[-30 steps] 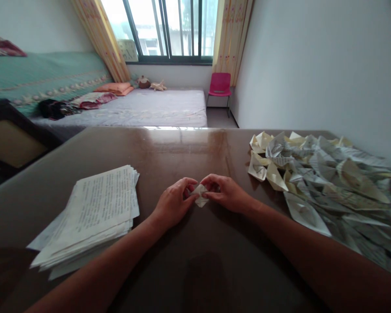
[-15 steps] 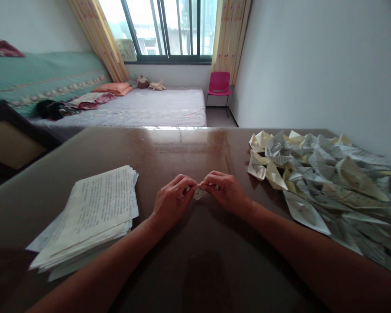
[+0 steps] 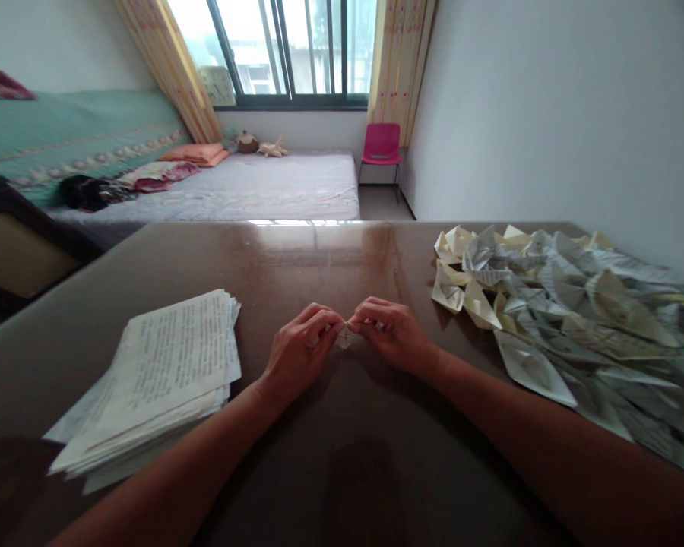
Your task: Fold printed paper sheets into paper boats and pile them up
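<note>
Between my hands is a small folded piece of printed paper (image 3: 346,339), just above the brown table (image 3: 285,273). My left hand (image 3: 305,342) pinches its left side between thumb and fingers. From the right, my right hand (image 3: 396,334) pinches the other side, so the fingertips of both hands nearly meet at the top of the paper. Much of the folded paper is covered by the fingers. To the right lies a big heap of folded paper boats (image 3: 536,368). A stack of printed sheets (image 3: 176,357) lies left of my left hand.
Past the table's far edge is a bed (image 3: 296,182) below a window. A pink chair (image 3: 381,144) stands near the right wall (image 3: 524,114). At the left, a dark chair back (image 3: 23,251) stands beside the table.
The hands keep their pinch on the folded paper with hardly any movement. The whole view has shifted very slightly.
</note>
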Available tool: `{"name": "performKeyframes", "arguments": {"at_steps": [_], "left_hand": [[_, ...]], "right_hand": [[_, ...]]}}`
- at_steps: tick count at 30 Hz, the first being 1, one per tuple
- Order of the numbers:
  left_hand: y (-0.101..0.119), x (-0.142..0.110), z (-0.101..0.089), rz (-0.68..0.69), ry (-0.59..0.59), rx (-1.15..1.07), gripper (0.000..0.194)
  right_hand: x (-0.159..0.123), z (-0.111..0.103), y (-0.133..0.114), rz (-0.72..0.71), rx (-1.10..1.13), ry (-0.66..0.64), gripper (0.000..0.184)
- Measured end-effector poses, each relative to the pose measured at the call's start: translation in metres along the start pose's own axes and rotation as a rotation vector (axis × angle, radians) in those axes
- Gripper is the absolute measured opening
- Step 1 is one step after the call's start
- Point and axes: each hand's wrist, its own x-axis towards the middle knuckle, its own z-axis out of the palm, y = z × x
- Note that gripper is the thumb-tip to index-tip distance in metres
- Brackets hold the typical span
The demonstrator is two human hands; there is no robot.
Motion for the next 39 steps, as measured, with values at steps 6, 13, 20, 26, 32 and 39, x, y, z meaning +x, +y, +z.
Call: {"name": "performKeyframes", "arguments": {"at_steps": [6, 13, 20, 26, 32, 39], "left_hand": [[0.0011, -0.0001, -0.0011, 0.008, -0.012, -0.019, 0.017], [0.0019, 0.0004, -0.001, 0.02, -0.022, -0.048, 0.015], [-0.0032, 0.0036, -0.0053, -0.026, 0.029, -0.062, 0.016], [-0.0054, 0.0017, -0.0015, 0.058, 0.022, -0.009, 0.011], [-0.0031, 0.0004, -0.0032, 0.129, 0.013, 0.121, 0.01], [-0.0013, 0.0016, -0.006, 0.162, 0.013, 0.16, 0.01]], "right_hand": [[0.0005, -0.0013, 0.0001, 0.0, 0.006, -0.008, 0.016], [0.0007, -0.0011, 0.0002, 0.006, 0.009, -0.022, 0.016], [0.0025, -0.0041, 0.0048, 0.032, 0.035, 0.005, 0.013], [0.0019, -0.0004, 0.0042, 0.048, 0.014, -0.007, 0.011], [-0.0017, -0.0004, -0.0011, 0.001, -0.096, -0.013, 0.01], [-0.0032, -0.0009, -0.0029, -0.025, -0.128, -0.011, 0.011]]}}
